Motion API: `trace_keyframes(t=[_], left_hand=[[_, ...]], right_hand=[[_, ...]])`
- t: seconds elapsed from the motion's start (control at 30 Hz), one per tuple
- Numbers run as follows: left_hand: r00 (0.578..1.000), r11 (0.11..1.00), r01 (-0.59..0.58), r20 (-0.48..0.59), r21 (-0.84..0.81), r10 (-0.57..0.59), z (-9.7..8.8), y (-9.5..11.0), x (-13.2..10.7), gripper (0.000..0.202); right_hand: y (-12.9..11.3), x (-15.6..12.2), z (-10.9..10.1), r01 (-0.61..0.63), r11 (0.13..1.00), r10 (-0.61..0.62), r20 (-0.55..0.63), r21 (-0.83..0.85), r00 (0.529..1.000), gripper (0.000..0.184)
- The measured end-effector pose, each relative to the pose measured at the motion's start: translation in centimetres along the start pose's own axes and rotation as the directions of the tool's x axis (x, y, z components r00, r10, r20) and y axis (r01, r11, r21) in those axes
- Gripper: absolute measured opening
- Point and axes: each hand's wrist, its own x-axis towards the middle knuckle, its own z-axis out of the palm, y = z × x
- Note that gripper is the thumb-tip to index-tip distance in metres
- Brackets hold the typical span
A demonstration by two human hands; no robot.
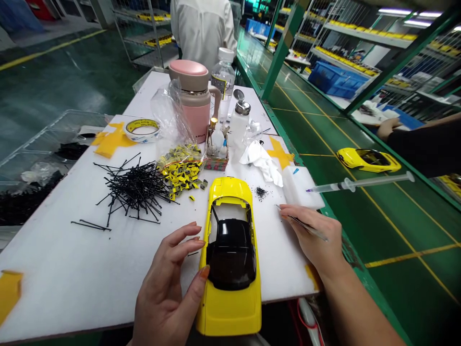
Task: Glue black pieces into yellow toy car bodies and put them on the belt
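Note:
A yellow model car body (232, 307) with a dark roof and windows lies lengthwise before me, its near end past the table's front edge. My left hand (169, 283) is at its left side, fingers spread, with thumb and fingertips against the edge; it is not wrapped round the body. To the right of the car, my right hand (317, 230) is closed on metal tweezers (309, 228), their tips over the white table top. Between the tips and the car lies a small heap of tiny black parts (262, 193).
Black thin rods (135, 187) and yellow-black pieces (182, 175) are heaped at left. Behind stand a pink mug (195, 113), a bottle (224, 81) and a dispenser jar (240, 120). A syringe (360, 183) rests on a white block (300, 187). Another yellow car (369, 160) lies on the green line.

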Motion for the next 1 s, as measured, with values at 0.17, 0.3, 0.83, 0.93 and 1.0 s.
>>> trace_keyframes(t=[0.17, 0.3, 0.83, 0.93, 1.0], left_hand=[[1.000, 0.999, -0.021, 0.002, 0.024, 0.021, -0.1, -0.2, 0.0, 0.033], [0.998, 0.998, -0.066, 0.005, 0.023, 0.066, 0.0, -0.3, 0.2, 0.033], [0.993, 0.992, -0.121, -0.001, 0.040, 0.121, -0.1, -0.3, 0.3, 0.029], [0.994, 0.993, -0.107, -0.005, 0.041, 0.108, 0.0, -0.2, 0.4, 0.028], [0.994, 0.993, -0.106, -0.006, 0.044, 0.106, 0.0, -0.1, 0.3, 0.027]], right_hand=[[-0.8, 0.1, 0.0, -0.155, 0.982, 0.166, -0.097, 0.104, 0.981, 0.013], [-1.8, 0.3, -0.3, -0.510, 0.790, 0.564, -0.079, 0.340, 0.822, 0.009], [-4.1, -1.4, 0.4, -0.563, 0.460, 0.698, 0.113, 0.686, 0.707, 0.016], [-4.3, -1.8, 0.5, -0.539, 0.514, 0.659, 0.094, 0.667, 0.746, 0.011], [-4.4, -2.0, 0.6, -0.524, 0.547, 0.643, 0.073, 0.652, 0.762, 0.009]])
